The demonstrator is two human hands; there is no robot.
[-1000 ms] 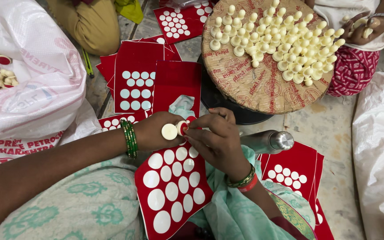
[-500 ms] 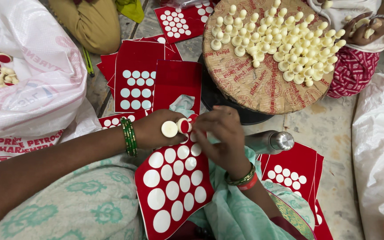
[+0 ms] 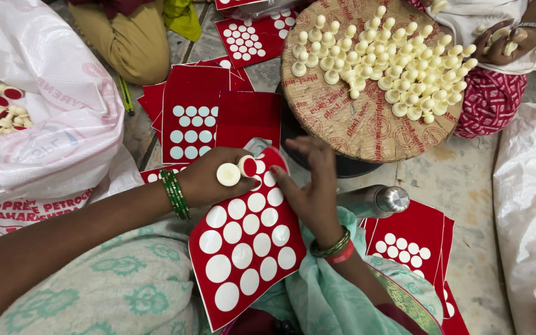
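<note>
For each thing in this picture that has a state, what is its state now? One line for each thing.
Left hand: holds two cream pegs, one with a bare top, one with a red sticker on top.
Right hand: fingers rest on the red sticker sheet.
Red sticker sheet: most round stickers already peeled off.
Pegs on the round board: upright, tops bare.
Steel bottle: lying down, capped.
White sack: open, holds stickered pegs.
</note>
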